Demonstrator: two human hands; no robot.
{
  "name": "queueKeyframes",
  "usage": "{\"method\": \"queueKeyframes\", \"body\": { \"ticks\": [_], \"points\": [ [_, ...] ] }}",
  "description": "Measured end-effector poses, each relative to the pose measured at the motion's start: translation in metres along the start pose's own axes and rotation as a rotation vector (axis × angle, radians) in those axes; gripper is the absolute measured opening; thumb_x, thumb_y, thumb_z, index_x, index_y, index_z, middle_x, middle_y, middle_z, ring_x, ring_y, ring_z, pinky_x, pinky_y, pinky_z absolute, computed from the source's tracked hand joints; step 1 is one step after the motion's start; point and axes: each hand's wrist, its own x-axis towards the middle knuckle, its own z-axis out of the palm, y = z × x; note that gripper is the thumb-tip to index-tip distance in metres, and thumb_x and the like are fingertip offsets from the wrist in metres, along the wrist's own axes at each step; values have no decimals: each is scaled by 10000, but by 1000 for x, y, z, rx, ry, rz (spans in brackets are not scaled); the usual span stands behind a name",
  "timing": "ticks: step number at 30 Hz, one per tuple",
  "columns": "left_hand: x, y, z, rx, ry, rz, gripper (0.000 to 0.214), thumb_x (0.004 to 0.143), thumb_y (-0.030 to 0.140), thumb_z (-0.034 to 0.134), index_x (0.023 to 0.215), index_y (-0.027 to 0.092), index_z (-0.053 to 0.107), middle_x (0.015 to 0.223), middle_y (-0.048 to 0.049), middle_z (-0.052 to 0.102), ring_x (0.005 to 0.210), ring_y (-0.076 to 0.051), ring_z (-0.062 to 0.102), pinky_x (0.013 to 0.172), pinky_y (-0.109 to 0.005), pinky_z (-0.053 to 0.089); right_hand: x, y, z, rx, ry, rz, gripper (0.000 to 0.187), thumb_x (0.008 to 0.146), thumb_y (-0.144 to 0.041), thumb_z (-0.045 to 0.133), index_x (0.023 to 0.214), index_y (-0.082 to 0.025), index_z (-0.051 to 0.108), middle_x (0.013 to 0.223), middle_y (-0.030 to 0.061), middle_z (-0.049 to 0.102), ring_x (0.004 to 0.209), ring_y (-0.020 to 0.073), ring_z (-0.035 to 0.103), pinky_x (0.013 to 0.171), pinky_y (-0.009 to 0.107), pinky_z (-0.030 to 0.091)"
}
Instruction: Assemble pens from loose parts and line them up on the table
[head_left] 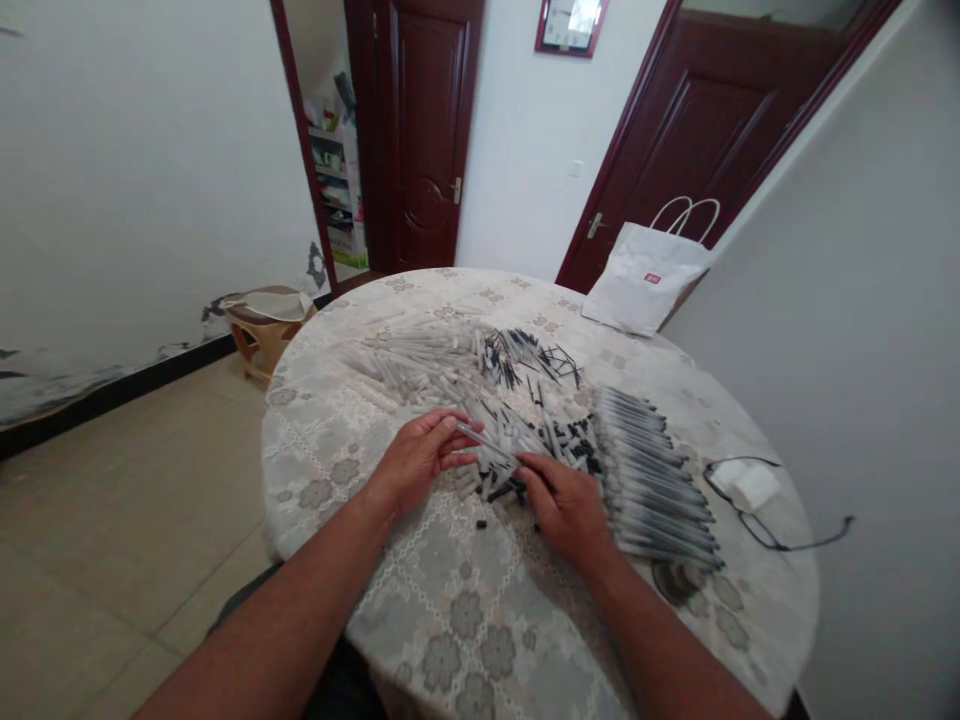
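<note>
A clear pen [484, 439] spans the gap between my two hands, above the heap of loose parts. My left hand [420, 455] pinches its upper left end between thumb and index finger, the other fingers loosely spread. At its lower right end my right hand [566, 505] is closed, thumb and fingertips together. Beneath and beyond lie many translucent pen barrels [420, 365], dark thin refills [517, 355] and small black caps [577, 445]. One black cap [481, 524] sits alone nearer to me. Right of my right hand, pens [656, 475] are laid side by side in a stack.
The round table [450, 610] wears a patterned cloth. Eyeglasses [780, 545] and a crumpled white tissue [752, 487] lie at the right. A white paper bag [649, 280] stands at the back right edge. Off the left side is a stool [266, 325].
</note>
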Motion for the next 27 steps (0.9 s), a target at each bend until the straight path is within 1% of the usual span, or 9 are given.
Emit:
{"method": "queueKeyframes", "body": {
  "ticks": [2, 4, 6, 9, 11, 15, 18, 22, 27],
  "points": [
    [0, 1, 0, 27, -3, -5, 239, 894, 325, 685, 1048, 147, 647, 1162, -167, 727, 958, -227, 734, 744, -303, 622, 2, -3, 0, 164, -65, 179, 289, 940, -351, 568, 1107, -190, 739, 766, 37, 746, 606, 157, 671, 594, 259, 544],
    [0, 2, 1, 74, -17, -21, 250, 892, 333, 684, 1058, 147, 657, 1184, -163, 719, 978, -232, 729, 757, -310, 623, 5, -2, 1, 399, -110, 360, 306, 924, -376, 565, 1100, -177, 717, 758, 22, 735, 479, 117, 582, 448, 227, 469],
    [2, 3, 2, 107, -11, -23, 255, 891, 343, 683, 1054, 147, 663, 1190, -158, 717, 971, -229, 729, 772, -319, 623, 8, 1, 2, 564, -145, 463, 302, 895, -385, 590, 1070, -164, 697, 784, 21, 733, 444, 95, 538, 404, 212, 436],
    [4, 3, 3, 133, 4, -31, 279, 877, 354, 699, 1064, 149, 664, 1198, -158, 716, 973, -231, 729, 775, -324, 623, 11, 5, 1, 603, -192, 498, 285, 903, -384, 577, 1060, -170, 681, 796, 8, 725, 436, 78, 512, 413, 203, 432],
    [5, 2, 4, 146, 5, -27, 313, 866, 374, 709, 1088, 157, 666, 1200, -153, 718, 980, -242, 730, 778, -338, 626, 12, 5, -2, 491, -199, 421, 262, 941, -357, 539, 1078, -188, 685, 823, 4, 730, 501, 87, 561, 497, 211, 473],
    [0, 0, 15, 288, -57, -56, 394, 813, 431, 756, 1099, 165, 707, 1129, -136, 749, 992, -283, 736, 795, -364, 633, 10, -1, -9, 90, -129, 54, 221, 976, -280, 540, 1111, -210, 700, 1002, 37, 740, 909, 151, 670, 851, 267, 493],
    [-7, 0, 28, 450, -122, -83, 417, 785, 464, 773, 1083, 175, 744, 1003, -120, 779, 913, -287, 754, 813, -388, 634, 9, -5, -14, -102, -165, -129, 219, 994, -268, 538, 1141, -194, 681, 1059, 63, 724, 1006, 175, 640, 913, 286, 457],
    [-14, 0, 36, 551, -166, -41, 431, 771, 486, 770, 1085, 191, 756, 914, -106, 785, 845, -285, 758, 782, -407, 639, 10, -8, -32, -259, -202, -222, 192, 999, -262, 540, 1122, -187, 666, 1038, 73, 709, 983, 186, 613, 905, 302, 446],
    [-11, -4, 29, 651, -74, 46, 417, 830, 511, 689, 1078, 177, 725, 1046, -116, 768, 841, -263, 748, 713, -368, 626, 14, 6, -90, -402, -150, -136, 113, 964, -222, 593, 1017, -181, 684, 1033, 77, 686, 1015, 193, 590, 932, 310, 437]
  ]
}}
